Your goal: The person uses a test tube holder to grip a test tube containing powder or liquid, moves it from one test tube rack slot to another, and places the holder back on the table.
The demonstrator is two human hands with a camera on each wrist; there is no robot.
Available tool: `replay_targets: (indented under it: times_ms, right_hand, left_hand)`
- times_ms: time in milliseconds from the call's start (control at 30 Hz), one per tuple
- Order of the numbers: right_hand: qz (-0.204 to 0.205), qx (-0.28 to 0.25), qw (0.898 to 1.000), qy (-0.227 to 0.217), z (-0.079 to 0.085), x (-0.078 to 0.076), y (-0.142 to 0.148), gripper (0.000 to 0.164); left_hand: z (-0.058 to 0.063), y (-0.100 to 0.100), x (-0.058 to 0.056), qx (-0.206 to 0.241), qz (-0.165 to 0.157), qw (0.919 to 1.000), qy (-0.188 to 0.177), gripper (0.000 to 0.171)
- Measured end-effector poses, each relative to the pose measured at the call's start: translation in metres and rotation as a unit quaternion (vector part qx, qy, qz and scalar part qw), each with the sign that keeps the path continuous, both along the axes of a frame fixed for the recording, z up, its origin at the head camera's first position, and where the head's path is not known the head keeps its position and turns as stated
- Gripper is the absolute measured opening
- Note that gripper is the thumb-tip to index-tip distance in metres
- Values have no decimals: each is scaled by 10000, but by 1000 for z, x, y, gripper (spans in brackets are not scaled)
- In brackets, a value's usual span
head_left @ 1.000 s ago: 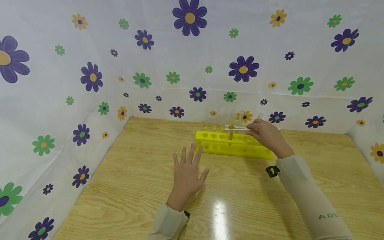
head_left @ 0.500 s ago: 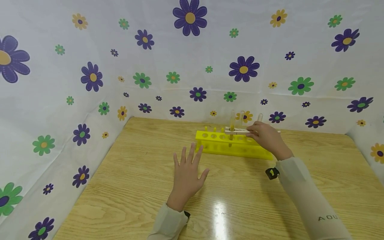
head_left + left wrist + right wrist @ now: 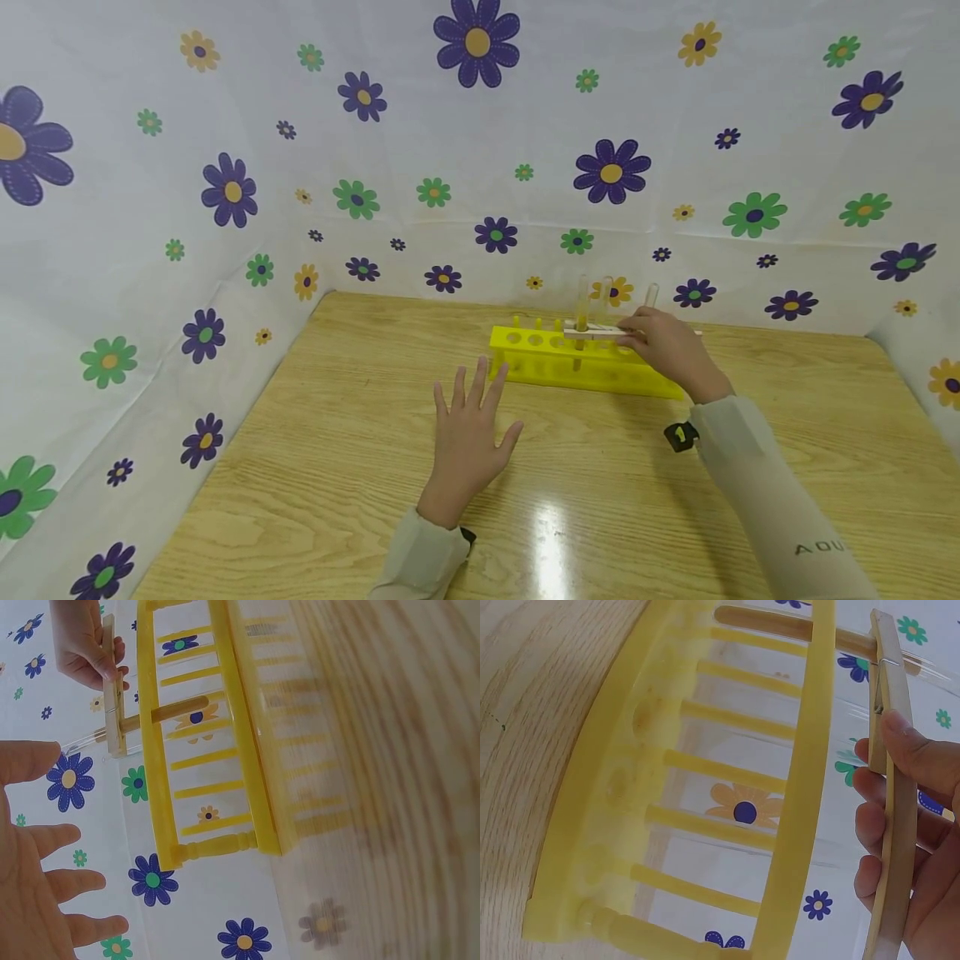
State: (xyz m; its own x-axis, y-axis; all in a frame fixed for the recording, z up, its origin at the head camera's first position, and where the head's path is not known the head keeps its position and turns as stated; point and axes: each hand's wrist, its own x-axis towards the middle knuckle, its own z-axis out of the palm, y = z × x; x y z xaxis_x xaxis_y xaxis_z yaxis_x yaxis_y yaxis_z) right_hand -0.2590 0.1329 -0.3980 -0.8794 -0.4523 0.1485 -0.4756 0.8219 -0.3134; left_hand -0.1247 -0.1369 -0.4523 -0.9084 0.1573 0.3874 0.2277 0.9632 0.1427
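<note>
My right hand [image 3: 671,346] grips a wooden test tube holder [image 3: 896,757] by its handle, thumb on one side and fingers curled round the other. The holder's far end clamps a test tube [image 3: 582,300] partly filled with brown liquid. That tube stands upright through a hole of the yellow test tube rack [image 3: 585,377]; in the right wrist view its rounded end [image 3: 731,615] shows below the rack's top plate, close over the base. My left hand [image 3: 467,437], fingers spread and straight, is at the table in front of the rack's left end, holding nothing.
Two clear test tubes, one in the middle [image 3: 604,296] and one farther right [image 3: 652,294], also stand in the rack. Yellow pegs [image 3: 537,323] line its back edge. Behind the wooden table [image 3: 360,467] hangs a white flowered cloth [image 3: 420,125].
My right hand has lowered the holder and the brown-filled tube a little, so the tube sits deeper in the rack. The left hand has stayed in place.
</note>
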Motion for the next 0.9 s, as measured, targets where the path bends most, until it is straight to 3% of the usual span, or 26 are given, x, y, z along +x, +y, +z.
replay_targets:
  times_ms: [900]
  right_hand:
    - [-35,-36,10000,-5,-12,-2,-1,31]
  left_hand:
    - [-2,3,0,18,-49,10000,51,73]
